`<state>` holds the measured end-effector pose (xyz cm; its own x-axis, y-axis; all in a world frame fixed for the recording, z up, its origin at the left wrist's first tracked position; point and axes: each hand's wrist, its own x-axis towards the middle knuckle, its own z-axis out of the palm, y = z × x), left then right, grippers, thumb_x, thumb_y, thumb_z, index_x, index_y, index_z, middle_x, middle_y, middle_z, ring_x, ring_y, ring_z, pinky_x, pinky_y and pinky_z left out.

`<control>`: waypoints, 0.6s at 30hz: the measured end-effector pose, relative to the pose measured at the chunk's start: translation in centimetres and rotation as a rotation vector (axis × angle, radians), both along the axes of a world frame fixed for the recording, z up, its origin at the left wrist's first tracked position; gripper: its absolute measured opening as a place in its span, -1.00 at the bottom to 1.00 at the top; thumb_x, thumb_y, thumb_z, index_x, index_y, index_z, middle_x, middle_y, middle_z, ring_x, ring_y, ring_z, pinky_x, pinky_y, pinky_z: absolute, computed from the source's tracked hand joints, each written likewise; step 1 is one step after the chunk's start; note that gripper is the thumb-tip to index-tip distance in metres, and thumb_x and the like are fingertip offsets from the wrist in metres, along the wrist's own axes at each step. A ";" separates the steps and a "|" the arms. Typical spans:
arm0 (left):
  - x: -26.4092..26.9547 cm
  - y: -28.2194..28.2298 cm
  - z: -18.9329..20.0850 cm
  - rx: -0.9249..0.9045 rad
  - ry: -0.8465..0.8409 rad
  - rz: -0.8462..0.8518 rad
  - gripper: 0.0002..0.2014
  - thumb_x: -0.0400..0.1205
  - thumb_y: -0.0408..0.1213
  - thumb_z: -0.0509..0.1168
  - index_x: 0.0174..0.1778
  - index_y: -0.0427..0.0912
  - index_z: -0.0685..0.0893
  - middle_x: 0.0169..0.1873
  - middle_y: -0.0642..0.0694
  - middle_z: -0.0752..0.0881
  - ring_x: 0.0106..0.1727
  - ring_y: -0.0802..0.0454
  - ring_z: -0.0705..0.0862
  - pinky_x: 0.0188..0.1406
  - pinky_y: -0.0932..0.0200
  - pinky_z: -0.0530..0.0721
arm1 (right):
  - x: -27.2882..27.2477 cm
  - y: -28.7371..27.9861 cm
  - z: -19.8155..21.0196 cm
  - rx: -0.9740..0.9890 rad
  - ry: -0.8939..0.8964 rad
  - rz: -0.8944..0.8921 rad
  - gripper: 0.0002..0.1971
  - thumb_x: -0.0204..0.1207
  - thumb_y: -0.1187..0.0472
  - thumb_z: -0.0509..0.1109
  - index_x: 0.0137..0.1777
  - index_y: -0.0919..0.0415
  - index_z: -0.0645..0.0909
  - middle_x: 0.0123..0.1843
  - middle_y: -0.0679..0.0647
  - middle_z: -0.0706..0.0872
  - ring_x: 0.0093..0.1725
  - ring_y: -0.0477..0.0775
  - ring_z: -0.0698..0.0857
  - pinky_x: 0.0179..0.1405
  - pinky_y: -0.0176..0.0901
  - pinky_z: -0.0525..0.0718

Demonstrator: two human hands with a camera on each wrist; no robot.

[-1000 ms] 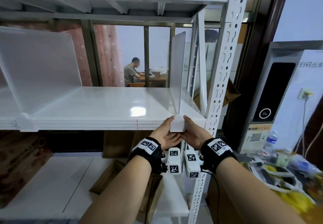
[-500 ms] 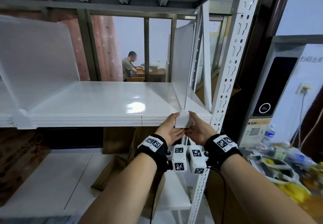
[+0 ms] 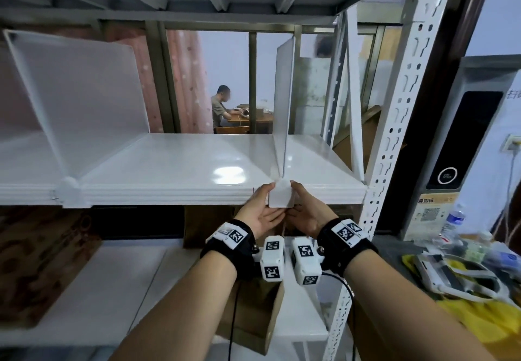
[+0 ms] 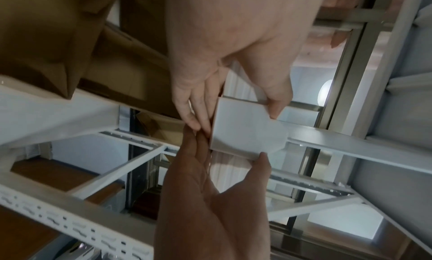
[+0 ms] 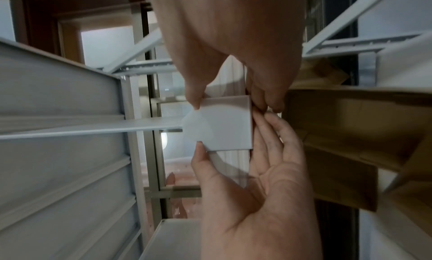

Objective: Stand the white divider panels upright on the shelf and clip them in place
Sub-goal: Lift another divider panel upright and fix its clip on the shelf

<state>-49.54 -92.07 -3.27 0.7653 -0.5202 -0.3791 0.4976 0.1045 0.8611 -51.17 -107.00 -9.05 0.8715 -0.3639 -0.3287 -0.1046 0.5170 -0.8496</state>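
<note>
Head view: both hands' grips pinch clip at shelf edge; upright post beside.

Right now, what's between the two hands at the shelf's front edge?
Head view: the small white plastic clip, pinched between left hand and right hand.

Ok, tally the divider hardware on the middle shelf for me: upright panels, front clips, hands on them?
Panels: 2, left panel and right panel, both upright.
Clips: 2, left clip and right clip.
Hands: 2, left hand and right hand, both gripping the right clip.
Total: 6.
</note>
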 end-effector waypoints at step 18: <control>3.7 5.4 -0.7 -0.125 0.049 0.044 -0.39 0.49 -0.10 0.50 0.43 -0.07 0.45 0.03 -0.40 0.73 0.10 -0.23 0.75 0.27 -0.12 0.68 | 0.9 7.6 4.3 0.154 -0.029 0.039 -0.37 0.56 -0.08 0.45 0.46 0.36 0.49 0.38 0.35 0.63 0.34 0.23 0.64 0.50 -0.01 0.51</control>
